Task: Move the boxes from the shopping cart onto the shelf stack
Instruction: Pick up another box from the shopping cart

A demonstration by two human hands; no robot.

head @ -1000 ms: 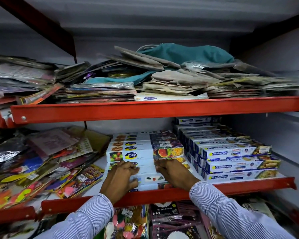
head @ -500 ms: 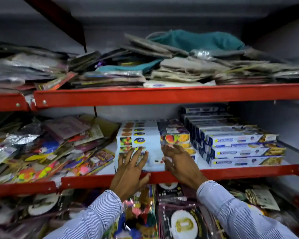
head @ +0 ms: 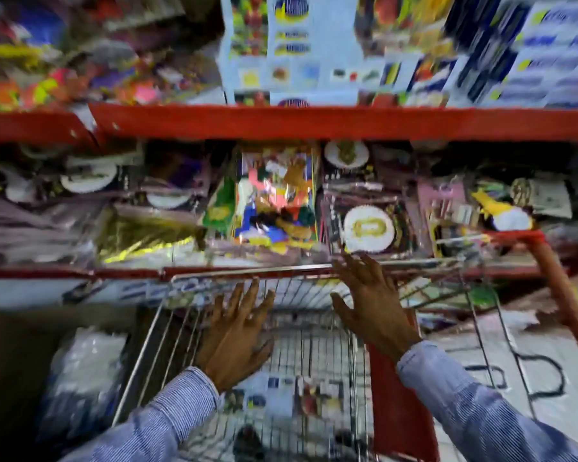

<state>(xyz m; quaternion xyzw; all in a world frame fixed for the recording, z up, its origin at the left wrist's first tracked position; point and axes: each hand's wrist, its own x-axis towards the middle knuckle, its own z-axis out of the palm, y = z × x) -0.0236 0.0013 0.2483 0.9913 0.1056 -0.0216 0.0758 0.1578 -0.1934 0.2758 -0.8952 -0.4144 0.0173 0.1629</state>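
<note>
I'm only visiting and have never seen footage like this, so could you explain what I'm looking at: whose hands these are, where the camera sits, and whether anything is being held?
There is no machine here. A person wears one wide-angle camera on the head, so you look down over their arms in striped blue sleeves. The picture is blurred. The left hand and the right hand are both empty, fingers spread, reaching above the wire shopping cart with its red handle. Low in the cart lie white boxes with blue printing. Above, behind the red metal shelf edge, stands the stack of similar white boxes. The shelf below it holds shiny plastic packets of party goods. In my judgement the hands are heading down for another box.
</note>
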